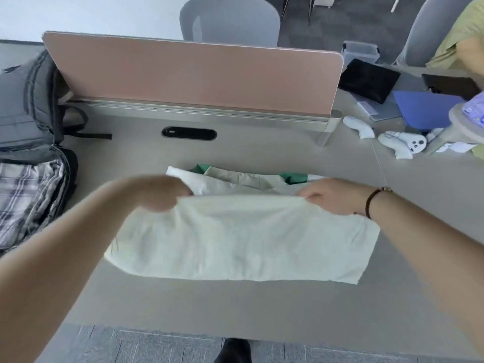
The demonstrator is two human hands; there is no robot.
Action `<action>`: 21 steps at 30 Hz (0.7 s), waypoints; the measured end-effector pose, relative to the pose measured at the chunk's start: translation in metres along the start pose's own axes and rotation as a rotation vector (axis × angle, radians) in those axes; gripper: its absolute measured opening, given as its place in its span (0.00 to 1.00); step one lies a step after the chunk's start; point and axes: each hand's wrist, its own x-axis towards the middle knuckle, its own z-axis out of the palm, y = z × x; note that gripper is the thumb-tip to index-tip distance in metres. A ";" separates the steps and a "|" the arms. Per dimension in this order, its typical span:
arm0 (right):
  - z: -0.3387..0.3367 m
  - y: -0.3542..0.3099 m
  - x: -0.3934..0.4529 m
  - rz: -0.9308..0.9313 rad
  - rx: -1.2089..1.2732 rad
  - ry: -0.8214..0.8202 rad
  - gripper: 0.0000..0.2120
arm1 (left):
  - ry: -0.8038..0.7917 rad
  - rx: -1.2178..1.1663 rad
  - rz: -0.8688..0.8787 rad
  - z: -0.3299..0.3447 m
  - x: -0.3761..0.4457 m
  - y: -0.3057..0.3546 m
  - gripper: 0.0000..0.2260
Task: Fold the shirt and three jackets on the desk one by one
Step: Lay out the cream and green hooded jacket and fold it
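Both grips on soft cream shirt

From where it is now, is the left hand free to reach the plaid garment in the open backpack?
Probably not yet. The left hand grips the cream shirt's folded edge, as does the right hand. The plaid garment lies exposed, with bare desk between; it must let go first.

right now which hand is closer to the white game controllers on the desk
The right hand. It grips the cream shirt's right corner, on the side where the white controllers lie. The left hand grips the opposite corner, farther away.
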 end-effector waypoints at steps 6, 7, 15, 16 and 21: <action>-0.025 0.021 0.097 0.190 -0.256 0.392 0.19 | 0.487 0.073 -0.143 -0.013 0.112 -0.013 0.29; -0.007 0.020 0.104 0.223 -0.242 0.392 0.21 | 0.475 0.061 -0.127 0.006 0.122 -0.008 0.30; 0.134 -0.026 0.120 0.144 -0.103 0.256 0.34 | 0.324 -0.048 -0.011 0.155 0.142 0.043 0.36; 0.140 -0.033 0.124 0.136 -0.092 0.290 0.35 | 0.349 -0.054 -0.031 0.157 0.143 0.045 0.36; 0.152 -0.064 0.155 0.121 -0.090 0.360 0.32 | 0.424 -0.050 0.020 0.143 0.163 0.042 0.37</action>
